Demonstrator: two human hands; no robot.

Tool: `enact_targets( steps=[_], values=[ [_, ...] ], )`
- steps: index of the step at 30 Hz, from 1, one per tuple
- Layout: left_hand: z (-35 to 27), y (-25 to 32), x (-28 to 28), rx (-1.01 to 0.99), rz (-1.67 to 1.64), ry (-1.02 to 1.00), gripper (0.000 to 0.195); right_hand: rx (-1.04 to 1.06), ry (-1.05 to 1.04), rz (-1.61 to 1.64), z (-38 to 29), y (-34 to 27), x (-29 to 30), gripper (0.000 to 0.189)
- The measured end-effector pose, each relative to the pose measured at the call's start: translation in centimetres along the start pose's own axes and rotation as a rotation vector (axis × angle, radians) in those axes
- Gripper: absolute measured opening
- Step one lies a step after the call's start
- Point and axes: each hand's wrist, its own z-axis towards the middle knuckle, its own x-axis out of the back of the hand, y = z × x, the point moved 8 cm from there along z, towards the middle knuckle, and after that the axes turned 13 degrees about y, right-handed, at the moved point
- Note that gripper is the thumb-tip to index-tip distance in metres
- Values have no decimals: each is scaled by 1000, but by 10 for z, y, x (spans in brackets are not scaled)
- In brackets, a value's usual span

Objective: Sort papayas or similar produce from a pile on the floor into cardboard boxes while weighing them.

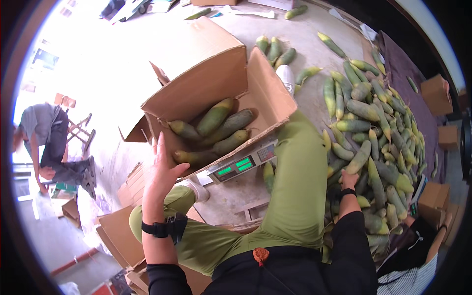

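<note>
An open cardboard box [269,84] with several green radishes [214,118] inside rests on a digital scale [234,168], whose display is lit green. My left hand [164,169] is at the box's near left corner, fingers spread, holding nothing; whether it touches the cardboard I cannot tell. On the right, my right hand [349,179] grips the lower end of a green radish [359,156] at the edge of a large heap of green radishes [391,125].
A person [48,136] bends over at the far left beside a folding stool [79,129]. Another person [413,254] is at the lower right, beyond the heap. Flattened cardboard [116,236] lies at the lower left. Loose radishes [274,51] lie behind the box.
</note>
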Motion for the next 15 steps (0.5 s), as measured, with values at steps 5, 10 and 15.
enact_targets(
  steps=[5,10,15],
  values=[
    [5,14,-2,17,5,-22,99,-97,4,54,22,8,6,50],
    [6,15,2,9,72,-36,98,-464,-279,579,17,-6,1,28],
    [1,19,5,-12,125,-12,98,-642,-514,820,1,-53,37,32]
  ],
)
